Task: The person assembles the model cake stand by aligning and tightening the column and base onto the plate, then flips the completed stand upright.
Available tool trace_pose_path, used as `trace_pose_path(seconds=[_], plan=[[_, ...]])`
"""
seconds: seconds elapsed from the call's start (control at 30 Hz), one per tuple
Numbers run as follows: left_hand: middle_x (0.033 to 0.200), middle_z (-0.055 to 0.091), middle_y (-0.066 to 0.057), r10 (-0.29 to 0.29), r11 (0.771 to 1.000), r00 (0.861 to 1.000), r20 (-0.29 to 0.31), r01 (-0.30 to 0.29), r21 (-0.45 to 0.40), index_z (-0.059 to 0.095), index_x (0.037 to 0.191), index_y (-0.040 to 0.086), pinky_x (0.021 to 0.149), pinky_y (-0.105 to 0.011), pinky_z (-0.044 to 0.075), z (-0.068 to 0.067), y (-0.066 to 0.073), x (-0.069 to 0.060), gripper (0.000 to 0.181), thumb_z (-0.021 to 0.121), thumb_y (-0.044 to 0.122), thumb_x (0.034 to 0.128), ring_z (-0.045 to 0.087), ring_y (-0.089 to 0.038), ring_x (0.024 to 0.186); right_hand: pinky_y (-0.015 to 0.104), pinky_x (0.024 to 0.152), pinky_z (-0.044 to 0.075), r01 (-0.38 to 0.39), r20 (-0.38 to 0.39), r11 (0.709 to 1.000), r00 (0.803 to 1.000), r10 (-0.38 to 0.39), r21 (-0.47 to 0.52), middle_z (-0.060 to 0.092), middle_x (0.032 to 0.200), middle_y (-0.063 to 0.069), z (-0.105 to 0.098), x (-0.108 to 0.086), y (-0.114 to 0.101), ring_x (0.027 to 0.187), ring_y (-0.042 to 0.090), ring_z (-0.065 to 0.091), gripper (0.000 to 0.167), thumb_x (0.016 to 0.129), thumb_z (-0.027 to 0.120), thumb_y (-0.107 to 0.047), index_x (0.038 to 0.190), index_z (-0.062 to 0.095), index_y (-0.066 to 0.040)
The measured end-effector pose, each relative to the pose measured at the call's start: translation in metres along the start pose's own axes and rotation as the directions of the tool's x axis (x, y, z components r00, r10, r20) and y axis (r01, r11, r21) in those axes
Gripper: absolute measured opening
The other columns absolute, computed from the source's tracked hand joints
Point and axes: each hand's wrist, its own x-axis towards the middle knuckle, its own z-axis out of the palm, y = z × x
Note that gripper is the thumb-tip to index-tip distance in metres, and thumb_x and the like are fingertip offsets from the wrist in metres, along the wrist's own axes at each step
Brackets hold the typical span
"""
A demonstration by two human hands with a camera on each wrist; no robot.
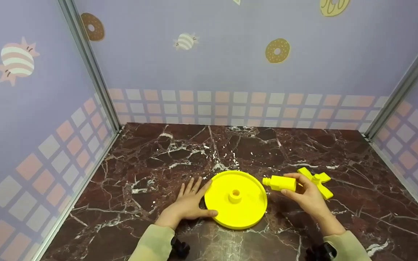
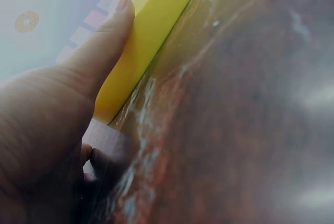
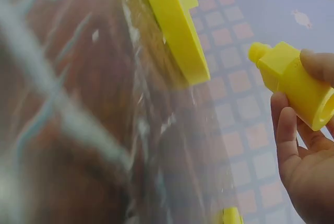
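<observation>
A round yellow tray-like disc [image 1: 220, 214] with a raised rim and a central hollow stub lies on the dark marble tabletop. My left hand [image 1: 189, 203] rests at its left side, fingers spread straight and thumb on the rim. In the left wrist view the thumb touches the disc's edge [image 2: 148, 36]. Right of the disc, my right hand [image 1: 308, 197] pinches a yellow hollow post [image 1: 279, 183] between thumb and fingers. The post lies sideways in the air, its narrow end towards the disc. The right wrist view shows its open wide end [image 3: 297, 83].
A yellow cross-shaped piece [image 1: 325, 192] with a central peg lies just behind my right hand, partly hidden by it. Patterned panels [image 1: 230, 72] enclose the tabletop [image 1: 140, 156] at the back and both sides. Small white flecks are scattered behind the disc.
</observation>
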Motion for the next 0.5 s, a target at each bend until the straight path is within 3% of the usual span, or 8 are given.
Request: trace_pose_path(seconds=[0.17, 0.3, 0.5], plan=[[0.174, 0.004, -0.02, 0.001, 1.0, 1.0, -0.002, -0.001, -0.002, 0.013, 0.167, 0.024, 0.129, -0.066, -0.004, 0.0, 0.0, -0.001, 0.112, 0.068, 0.074, 0.0831, -0.003, -0.046, 0.16, 0.019, 0.079, 0.06, 0.024, -0.01, 0.998, 1.0, -0.024, 0.054, 0.065, 0.115, 0.001, 0.013, 0.008, -0.007, 0.095, 0.008, 0.068, 0.054, 0.086, 0.077, 0.008, 0.135, 0.053, 0.007], [0.174, 0.004, -0.02, 0.006, 1.0, 1.0, -0.005, -0.006, 0.002, 0.013, 0.167, 0.024, 0.128, -0.066, -0.003, 0.0, 0.001, -0.001, 0.112, 0.068, 0.074, 0.0831, -0.003, -0.046, 0.16, 0.02, 0.077, 0.06, 0.052, -0.016, 0.995, 0.999, -0.051, 0.086, 0.066, 0.113, 0.006, 0.024, 0.013, -0.013, 0.092, 0.009, 0.068, 0.052, 0.085, 0.075, 0.012, 0.131, 0.052, 0.008], [0.174, 0.004, -0.02, 0.007, 1.0, 1.0, -0.008, -0.007, 0.005, 0.014, 0.167, 0.023, 0.128, -0.066, -0.003, 0.0, 0.001, 0.0, 0.112, 0.068, 0.074, 0.0833, -0.003, -0.047, 0.16, 0.02, 0.076, 0.06, 0.135, -0.003, 0.982, 0.991, -0.136, 0.135, 0.067, 0.109, 0.004, 0.039, 0.02, -0.018, 0.091, 0.012, 0.069, 0.049, 0.085, 0.073, 0.014, 0.13, 0.055, 0.01]])
